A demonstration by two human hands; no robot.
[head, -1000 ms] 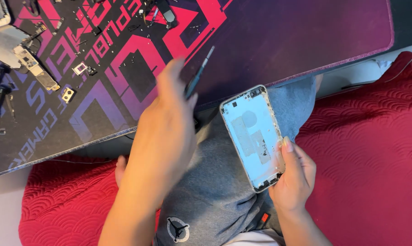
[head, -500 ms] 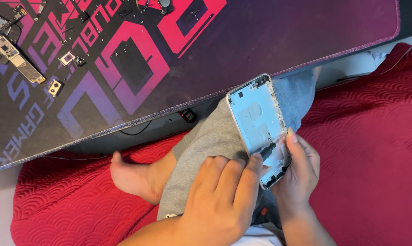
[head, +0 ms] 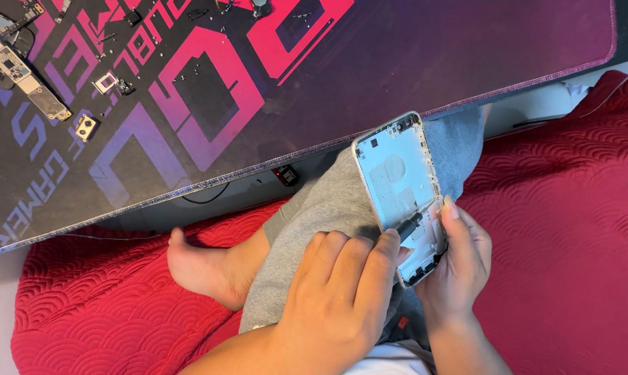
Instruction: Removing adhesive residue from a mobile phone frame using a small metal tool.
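An opened, emptied phone housing (head: 400,182) with a pale blue inner face rests over my grey-clad knee. My right hand (head: 455,267) grips its lower end, thumb pressed on the right rim. My left hand (head: 338,295) is closed around a thin dark tool (head: 408,226), and the tool's tip touches the inside of the housing near its lower part. Most of the tool is hidden under my fingers.
A large dark desk mat (head: 314,90) with pink and purple shapes lies ahead. On its left end sit a long circuit board (head: 22,76), small square parts (head: 86,128) and scattered tiny screws. A red quilted cover (head: 571,229) lies underneath me, with my bare foot (head: 203,267) on it.
My left hand came down from over the mat with the tool and settled at the housing's lower part. The housing has shifted slightly up and right in view.
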